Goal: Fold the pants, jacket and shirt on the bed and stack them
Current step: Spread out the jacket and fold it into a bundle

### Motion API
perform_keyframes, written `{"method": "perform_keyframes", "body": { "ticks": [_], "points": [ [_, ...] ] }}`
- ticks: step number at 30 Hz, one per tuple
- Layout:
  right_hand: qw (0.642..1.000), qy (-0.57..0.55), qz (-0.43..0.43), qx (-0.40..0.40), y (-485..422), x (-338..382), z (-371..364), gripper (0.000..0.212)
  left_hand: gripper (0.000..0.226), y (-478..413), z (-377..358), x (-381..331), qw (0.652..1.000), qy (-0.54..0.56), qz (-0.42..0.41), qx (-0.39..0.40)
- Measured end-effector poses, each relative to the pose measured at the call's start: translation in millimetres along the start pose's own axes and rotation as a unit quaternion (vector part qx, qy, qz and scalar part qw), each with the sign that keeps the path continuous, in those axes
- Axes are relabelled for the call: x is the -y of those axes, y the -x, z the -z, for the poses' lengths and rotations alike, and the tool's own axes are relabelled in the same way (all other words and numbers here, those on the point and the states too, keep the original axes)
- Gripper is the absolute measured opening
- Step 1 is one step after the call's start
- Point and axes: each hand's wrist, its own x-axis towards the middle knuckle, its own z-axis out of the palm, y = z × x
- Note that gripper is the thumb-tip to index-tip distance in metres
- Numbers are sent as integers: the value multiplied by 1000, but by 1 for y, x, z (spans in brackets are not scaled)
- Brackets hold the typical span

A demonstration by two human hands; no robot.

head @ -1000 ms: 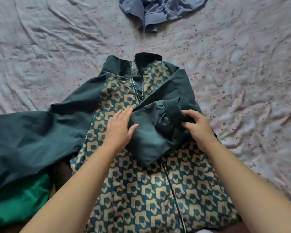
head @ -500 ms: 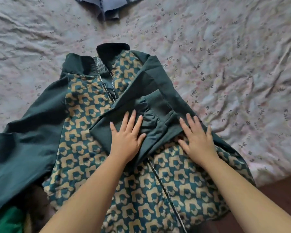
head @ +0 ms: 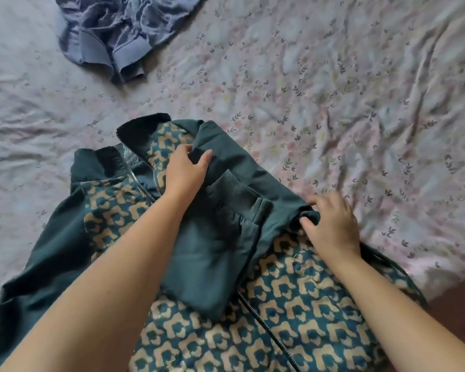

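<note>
- Bed (head: 333, 76), filling the view: a crumpled pale sheet w/ small leaf-and-flower print lay under everything. A strip of brown floor (head: 462, 304) showed at lower rt.
- Jacket (head: 293, 304), ctr to btm of view: it lay front-up on the bed, dark green w/ tan-patterned front panels. The collar (head: 142, 130) pointed to the far side. The zip (head: 266, 323) was closed lower down & parted at the neck.
- Spread sleeve (head: 51, 251), view's left: plain dark green, it lay flat & ran off toward the lower left edge.
- Folded sleeve (head: 207, 251), ctr: it was doubled back across the jacket's chest, w/ its ribbed cuff (head: 239, 191) lying on top.
- Blue-grey garment (head: 124, 30), top left: bunched in a heap on the sheet, well apart from the jacket. Type couldn't be told.
- Right hand (head: 333, 226), at the jacket's rt edge: fingers were curled, gripping a fold of the dark green sleeve cloth.
- Left hand (head: 184, 171), just beside the collar: thumb & fingers pinched a ridge of dark green cloth at the folded sleeve's shoulder end.
</note>
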Motion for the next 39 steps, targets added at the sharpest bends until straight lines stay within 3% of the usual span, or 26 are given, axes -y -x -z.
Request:
{"method": "perform_keyframes", "body": {
  "ticks": [4,6,9,10,11,13,14,16,20,24,25,28,31,34,37,39],
  "points": [
    [984,-128,-125,-12,11,3,2,17,32,-26,-4,-16,998,64,22,17],
    [968,-177,-177,-13,14,5,0,16,18,-35,-3,-19,991,123,39,33],
    [926,-263,-268,-47,16,7,-4,20,18,-40,2,-23,964,241,69,87],
    [886,-341,-308,-66,16,9,-6,21,20,-41,4,-24,952,278,76,104],
    [812,-461,-349,-80,15,12,-6,20,23,-41,5,-25,941,305,81,118],
    [613,-683,-393,-58,13,20,-8,18,27,-42,5,-23,924,343,92,145],
    [549,-735,-396,-39,10,23,-10,20,29,-43,4,-22,917,355,96,154],
    [520,-753,-403,-27,5,27,-15,30,29,-44,1,-20,912,365,104,158],
    [591,-691,-408,-86,-5,18,-20,50,25,-48,-7,-20,926,347,94,113],
    [697,-632,-334,-56,-1,3,-15,44,14,-48,-8,-18,950,300,79,43],
    [732,-604,-311,-52,4,3,-13,40,20,-45,-8,-16,962,264,60,28],
    [855,-463,-213,-101,22,4,-9,27,41,-13,0,-1,992,56,-94,-59],
    [939,-331,-50,-75,41,17,-15,24,45,36,-4,30,945,-148,-279,-87],
    [965,-222,118,76,50,33,-29,32,38,81,-13,79,930,-241,-274,-44],
    [966,-116,100,208,45,46,-30,42,35,116,-2,121,939,-280,-197,-34],
    [972,-67,88,208,46,58,-27,39,38,131,17,138,950,-274,-144,-41]
  ]
}}
